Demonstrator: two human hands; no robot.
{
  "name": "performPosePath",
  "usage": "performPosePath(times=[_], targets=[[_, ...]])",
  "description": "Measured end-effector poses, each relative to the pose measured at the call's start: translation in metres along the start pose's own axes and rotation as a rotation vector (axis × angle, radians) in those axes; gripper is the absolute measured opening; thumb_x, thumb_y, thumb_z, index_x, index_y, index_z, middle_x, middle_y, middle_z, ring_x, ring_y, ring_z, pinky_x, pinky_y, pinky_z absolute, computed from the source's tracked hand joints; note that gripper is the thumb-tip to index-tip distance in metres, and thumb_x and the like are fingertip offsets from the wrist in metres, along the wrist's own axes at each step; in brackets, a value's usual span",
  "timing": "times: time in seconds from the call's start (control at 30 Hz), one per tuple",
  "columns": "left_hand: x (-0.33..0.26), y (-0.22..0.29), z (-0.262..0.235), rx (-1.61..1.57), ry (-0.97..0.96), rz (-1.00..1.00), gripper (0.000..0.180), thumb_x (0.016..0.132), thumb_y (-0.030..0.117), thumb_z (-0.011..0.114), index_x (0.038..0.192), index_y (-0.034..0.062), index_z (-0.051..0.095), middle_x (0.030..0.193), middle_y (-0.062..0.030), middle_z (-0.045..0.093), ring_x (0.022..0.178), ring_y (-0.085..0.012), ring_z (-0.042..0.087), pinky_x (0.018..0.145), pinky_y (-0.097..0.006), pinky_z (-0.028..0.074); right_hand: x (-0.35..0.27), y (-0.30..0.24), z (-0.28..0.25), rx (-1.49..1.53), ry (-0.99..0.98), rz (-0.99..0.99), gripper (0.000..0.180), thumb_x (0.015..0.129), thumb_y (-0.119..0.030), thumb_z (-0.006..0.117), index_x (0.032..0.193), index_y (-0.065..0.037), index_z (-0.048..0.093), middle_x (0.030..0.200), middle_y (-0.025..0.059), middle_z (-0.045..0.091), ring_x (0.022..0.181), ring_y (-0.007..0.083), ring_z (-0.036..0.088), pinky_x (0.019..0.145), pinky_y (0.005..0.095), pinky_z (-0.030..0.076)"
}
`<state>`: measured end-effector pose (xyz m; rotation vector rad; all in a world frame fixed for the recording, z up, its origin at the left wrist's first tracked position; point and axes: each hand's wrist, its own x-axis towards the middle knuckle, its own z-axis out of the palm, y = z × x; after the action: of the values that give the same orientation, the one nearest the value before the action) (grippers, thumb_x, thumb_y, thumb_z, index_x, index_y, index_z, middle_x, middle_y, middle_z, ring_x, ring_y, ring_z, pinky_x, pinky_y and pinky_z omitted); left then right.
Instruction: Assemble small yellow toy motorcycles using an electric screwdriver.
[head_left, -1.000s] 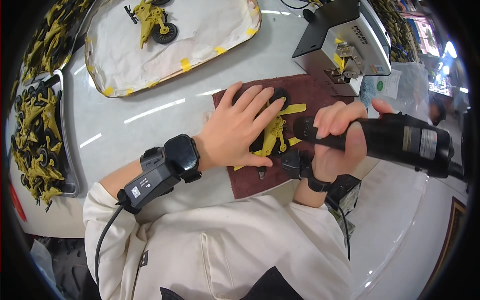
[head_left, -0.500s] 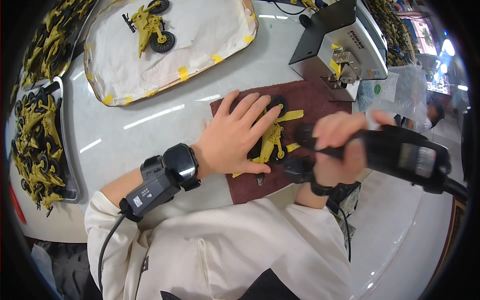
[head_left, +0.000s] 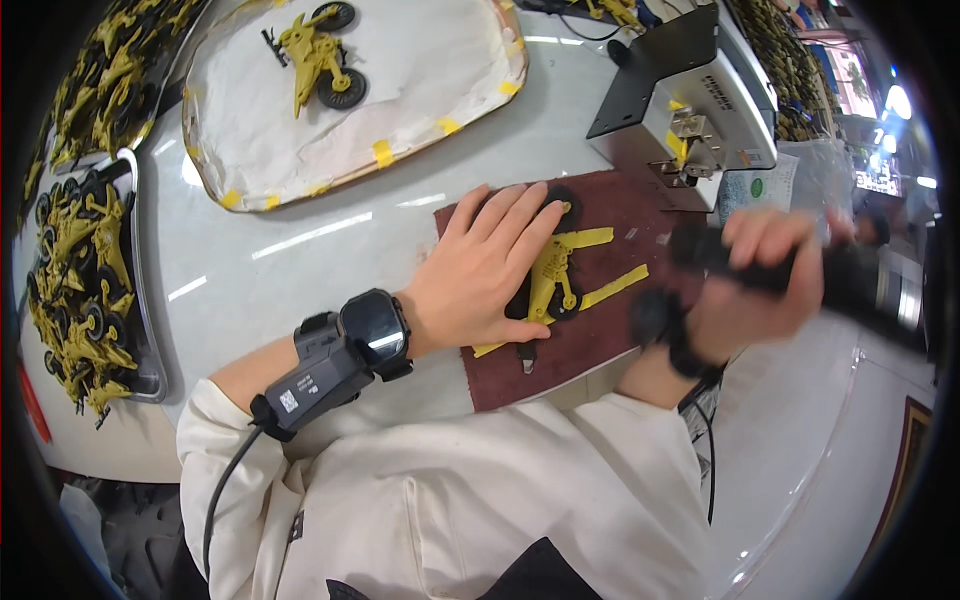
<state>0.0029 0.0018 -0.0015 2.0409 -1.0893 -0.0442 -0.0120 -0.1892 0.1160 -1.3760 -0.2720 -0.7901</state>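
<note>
step in hand, prob.: bracing. l hand (head_left: 482,262) flat, fingers slightly spread, over yellow-and-black plastic toy motorcycle (head_left: 546,284) on maroon cloth (head_left: 622,322); r hand (head_left: 758,285) gripping black cylindrical handheld tool (head_left: 702,249), apart from bike, type unclear (blur). next move calls for steady l palm.

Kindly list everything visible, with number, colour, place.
Table: 1, pale, centre
Cloth: 1, maroon, on table
Toy motorcycle: 1, yellow-black, on cloth
Tape strips: at least 2, yellow, by motorcycle
Handheld tool: 1, black, right
Machine: 1, black-silver, upper right
Paper-lined tray: 1, white, top
Lone motorcycle: 1, yellow-black, on that tray
Metal tray: 1, silver, left
Piled motorcycles: uncountable, yellow-black, left
Plastic bag: 1, clear, right
Red object: 1, left edge
Wrist devices: at least 2, black
Sleeves: 2, cream, below
Left hand: 1, bare, on motorcycle
Right hand: 1, bare, around tool
</note>
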Motion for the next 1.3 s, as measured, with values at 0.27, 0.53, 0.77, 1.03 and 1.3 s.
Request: performPosePath(times=[0.27,0.53,0.77,1.03,1.3], targets=[[-0.002,-0.001,0.002,0.050,0.008,0.012,0.098,0.056,0.048,0.075,0.132,-0.0002,0.036,0.135,-0.0194,0.037,0.124,-0.0356,0.035,0.103,-0.048,0.027,-0.082,-0.015,0.003,0.138,-0.387,-0.012,0.067,0.082,-0.018,0.067,0.128,-0.007,0.019,0.079,0.0147,0.059,0.060,0.0259,0.058,0.052,0.0370,0.051],[-0.001,0.004,0.002,0.040,0.007,-0.002,0.094,0.054,0.036,0.074,0.132,0.0004,0.036,0.135,-0.0191,0.037,0.124,-0.0354,0.035,0.104,-0.048,0.026,-0.075,-0.021,-0.002,0.072,-0.528,0.185,0.070,0.074,0.001,0.070,0.127,-0.012,0.026,0.085,0.0163,0.060,0.071,0.0292,0.060,0.067,0.0434,0.050],[-0.004,0.000,0.004,0.034,0.005,-0.005,0.093,0.053,0.033,0.073,0.132,0.0006,0.036,0.135,-0.0192,0.036,0.124,-0.0355,0.035,0.104,-0.048,0.026,-0.077,-0.010,0.006,0.083,-0.578,0.219,0.068,0.071,0.010,0.065,0.125,-0.010,0.030,0.087,0.0163,0.060,0.075,0.0267,0.059,0.068,0.0405,0.050],[-0.002,-0.001,0.003,0.036,0.011,0.000,0.095,0.052,0.037,0.074,0.132,0.0006,0.037,0.133,-0.0193,0.037,0.124,-0.0355,0.036,0.104,-0.048,0.026,-0.067,-0.005,0.013,0.097,-0.666,0.230,0.066,0.068,0.012,0.066,0.122,-0.009,0.034,0.081,0.0135,0.061,0.069,0.0253,0.059,0.064,0.0398,0.050],[0.001,0.001,0.003,0.039,-0.002,0.016,0.094,0.058,0.046,0.074,0.131,0.0009,0.037,0.134,-0.0177,0.037,0.124,-0.0344,0.036,0.103,-0.048,0.026,-0.037,-0.021,-0.012,-0.073,-0.118,-0.106,0.048,0.086,-0.024,0.055,0.125,-0.008,0.033,0.072,0.0085,0.054,0.053,0.0211,0.051,0.054,0.0391,0.046]])
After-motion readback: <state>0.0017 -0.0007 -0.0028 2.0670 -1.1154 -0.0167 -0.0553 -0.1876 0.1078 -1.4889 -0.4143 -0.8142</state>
